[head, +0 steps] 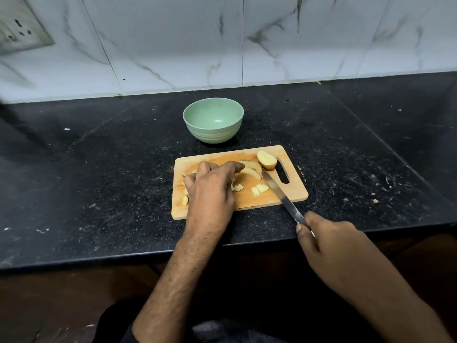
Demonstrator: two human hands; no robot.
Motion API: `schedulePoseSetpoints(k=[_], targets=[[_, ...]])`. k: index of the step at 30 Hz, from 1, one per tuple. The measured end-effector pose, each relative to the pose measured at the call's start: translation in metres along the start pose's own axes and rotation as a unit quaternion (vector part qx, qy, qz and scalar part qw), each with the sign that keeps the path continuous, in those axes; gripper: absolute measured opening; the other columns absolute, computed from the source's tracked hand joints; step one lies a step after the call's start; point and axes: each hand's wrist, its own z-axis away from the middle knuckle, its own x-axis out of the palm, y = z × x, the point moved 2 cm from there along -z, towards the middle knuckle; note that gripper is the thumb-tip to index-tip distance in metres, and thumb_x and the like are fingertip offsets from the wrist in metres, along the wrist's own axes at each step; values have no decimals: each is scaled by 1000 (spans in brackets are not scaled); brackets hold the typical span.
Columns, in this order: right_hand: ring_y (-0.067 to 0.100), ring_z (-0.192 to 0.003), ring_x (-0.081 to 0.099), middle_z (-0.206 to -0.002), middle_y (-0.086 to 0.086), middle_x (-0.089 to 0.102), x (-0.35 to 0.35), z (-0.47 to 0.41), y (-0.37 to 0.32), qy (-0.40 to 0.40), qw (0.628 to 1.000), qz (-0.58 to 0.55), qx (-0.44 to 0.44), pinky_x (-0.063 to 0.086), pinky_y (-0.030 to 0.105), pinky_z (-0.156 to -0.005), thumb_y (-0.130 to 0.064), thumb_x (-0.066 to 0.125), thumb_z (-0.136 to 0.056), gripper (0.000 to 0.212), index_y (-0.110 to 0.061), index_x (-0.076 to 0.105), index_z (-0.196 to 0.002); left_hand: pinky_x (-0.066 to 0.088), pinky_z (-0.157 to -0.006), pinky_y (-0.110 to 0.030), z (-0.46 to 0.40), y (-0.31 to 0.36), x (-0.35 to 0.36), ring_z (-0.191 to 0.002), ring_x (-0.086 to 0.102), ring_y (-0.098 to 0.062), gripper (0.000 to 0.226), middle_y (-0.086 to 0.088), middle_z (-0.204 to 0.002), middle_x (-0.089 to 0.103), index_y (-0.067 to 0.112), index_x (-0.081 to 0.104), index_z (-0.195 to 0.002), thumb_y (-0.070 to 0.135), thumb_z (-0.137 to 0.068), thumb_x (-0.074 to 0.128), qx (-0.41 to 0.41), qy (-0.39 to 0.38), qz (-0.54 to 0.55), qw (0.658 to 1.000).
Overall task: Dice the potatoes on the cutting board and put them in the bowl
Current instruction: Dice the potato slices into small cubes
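A wooden cutting board (294, 191) lies on the black counter. On it are a potato half (266, 159) at the far right, long potato slices (251, 169) beside it, and diced pieces (259, 188) nearer me. My left hand (210, 191) lies over the board's left part, its fingers curled over potato pieces and its forefinger touching the slices. My right hand (321, 236) grips the handle of a knife (279, 194), whose blade slants across the board with its tip by the slices. An empty green bowl (213, 120) stands just behind the board.
The black stone counter (99, 169) is speckled with crumbs, with small potato scraps at the right (375, 200). A marble-tiled wall (173, 45) rises behind, with a power socket (17, 30) at the upper left. The counter's front edge runs just below the board.
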Motion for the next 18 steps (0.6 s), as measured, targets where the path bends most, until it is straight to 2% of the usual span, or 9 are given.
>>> schedulePoseSetpoints(k=[3,6,9,12,16,18], targets=[[10,-61,54,-66,-5,54,-1,0,3,-1,1000,-7,3,44,32,-58,-47,34,-102,25,-31,38,-83,19,-82,-32,0,-2,0,-101,43,-7,48,19,-95,56,34,66,-120,0,-89,54,-10,0,22,1000],[9,-61,55,-66,-4,55,-2,1,5,4,1000,-12,3,45,31,-58,-47,34,-101,26,-31,37,-81,18,-80,-33,2,5,-2,-105,41,-7,21,22,-106,63,34,67,-116,32,-97,58,36,-13,6,999],[9,-60,54,-66,-4,55,-2,0,5,6,1000,-12,6,40,29,-55,-47,34,-101,27,-30,39,-82,19,-82,-35,3,17,3,-109,37,-8,31,22,-112,60,36,67,-116,54,-92,57,80,-76,-44,993],[7,-58,53,-65,-3,55,-2,0,5,10,1000,-6,0,36,25,-52,-47,35,-102,27,-30,40,-82,19,-85,-36,1,24,12,-112,35,-11,37,19,-112,55,38,63,-123,57,-92,57,82,-107,-81,988],[6,-56,53,-65,-3,55,-4,1,7,7,1000,-4,4,33,21,-50,-45,35,-103,27,-30,39,-80,20,-86,-37,-4,29,19,-111,34,-12,31,18,-103,42,38,65,-119,53,-95,55,82,-117,-105,984],[5,-56,53,-64,-4,55,-5,1,8,4,1000,-5,3,33,21,-50,-45,35,-103,27,-29,40,-81,23,-90,-40,-5,30,19,-110,35,-12,28,17,-101,41,36,66,-117,51,-96,54,83,-120,-111,983]])
